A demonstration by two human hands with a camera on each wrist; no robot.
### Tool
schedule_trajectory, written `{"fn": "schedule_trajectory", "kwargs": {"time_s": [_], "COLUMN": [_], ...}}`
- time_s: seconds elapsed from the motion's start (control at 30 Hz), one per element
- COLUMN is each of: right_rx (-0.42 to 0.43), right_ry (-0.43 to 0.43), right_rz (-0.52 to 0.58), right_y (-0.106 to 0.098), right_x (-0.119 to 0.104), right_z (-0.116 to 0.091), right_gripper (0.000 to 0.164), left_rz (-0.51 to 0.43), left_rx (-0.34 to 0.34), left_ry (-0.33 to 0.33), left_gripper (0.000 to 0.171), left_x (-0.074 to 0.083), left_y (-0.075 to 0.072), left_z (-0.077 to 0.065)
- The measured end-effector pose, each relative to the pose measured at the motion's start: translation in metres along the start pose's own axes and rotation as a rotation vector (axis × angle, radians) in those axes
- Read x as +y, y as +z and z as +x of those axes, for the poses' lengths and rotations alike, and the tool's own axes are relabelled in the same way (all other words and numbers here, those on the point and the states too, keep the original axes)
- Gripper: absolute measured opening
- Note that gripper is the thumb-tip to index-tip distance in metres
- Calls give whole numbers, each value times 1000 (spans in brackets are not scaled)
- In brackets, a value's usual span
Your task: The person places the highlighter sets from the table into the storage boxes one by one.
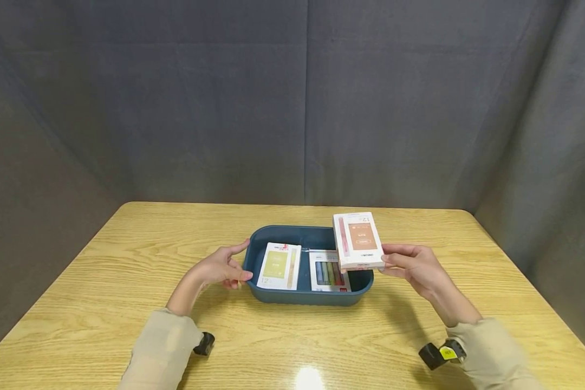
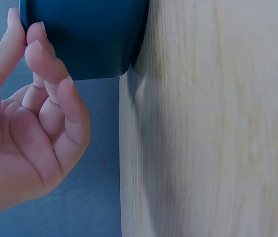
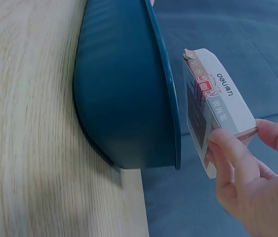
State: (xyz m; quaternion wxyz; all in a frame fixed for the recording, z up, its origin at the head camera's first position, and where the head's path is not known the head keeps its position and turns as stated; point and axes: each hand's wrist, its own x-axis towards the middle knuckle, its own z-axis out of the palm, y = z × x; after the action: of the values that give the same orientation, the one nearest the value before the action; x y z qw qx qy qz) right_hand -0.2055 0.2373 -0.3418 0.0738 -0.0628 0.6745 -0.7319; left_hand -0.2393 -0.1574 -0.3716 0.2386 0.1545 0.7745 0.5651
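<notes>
A dark blue plastic bin [image 1: 302,297] stands on the table. My left hand [image 1: 221,267] pinches its left rim between thumb and fingers; the left wrist view shows this grip on the bin's edge [image 2: 85,39]. Above the bin's right end, my right hand [image 1: 416,266] holds a white and orange highlighter box [image 1: 363,238] by its right edge, tilted. Printing on the box's end [image 3: 223,91] shows in the right wrist view. Inside the bin lie a white and yellow-green box [image 1: 275,265] on the left and a white box with a window of coloured pens [image 1: 329,273], partly hidden by the held box.
The wooden table [image 1: 127,303] reaches back to a grey curtain [image 1: 224,119], which also hangs along both sides. Black wrist cameras are strapped at the left cuff [image 1: 163,341] and the right cuff [image 1: 489,349].
</notes>
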Motion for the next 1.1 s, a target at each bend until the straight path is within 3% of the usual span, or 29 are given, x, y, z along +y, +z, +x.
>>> {"fn": "schedule_trajectory", "kwargs": {"time_s": [0.23, 0.67, 1.1], "right_rx": [5, -3, 16], "right_ry": [-4, 0, 38], "right_rz": [-38, -67, -180], "right_y": [10, 24, 39], "right_x": [3, 9, 14], "right_z": [4, 6, 10], "right_gripper": [46, 39, 36], "left_rz": [11, 6, 5], "left_rx": [0, 4, 2], "left_ry": [3, 7, 4], "left_gripper": [85, 86, 85], "left_x": [0, 0, 0], "left_y": [0, 0, 1], "left_z": [0, 0, 0]}}
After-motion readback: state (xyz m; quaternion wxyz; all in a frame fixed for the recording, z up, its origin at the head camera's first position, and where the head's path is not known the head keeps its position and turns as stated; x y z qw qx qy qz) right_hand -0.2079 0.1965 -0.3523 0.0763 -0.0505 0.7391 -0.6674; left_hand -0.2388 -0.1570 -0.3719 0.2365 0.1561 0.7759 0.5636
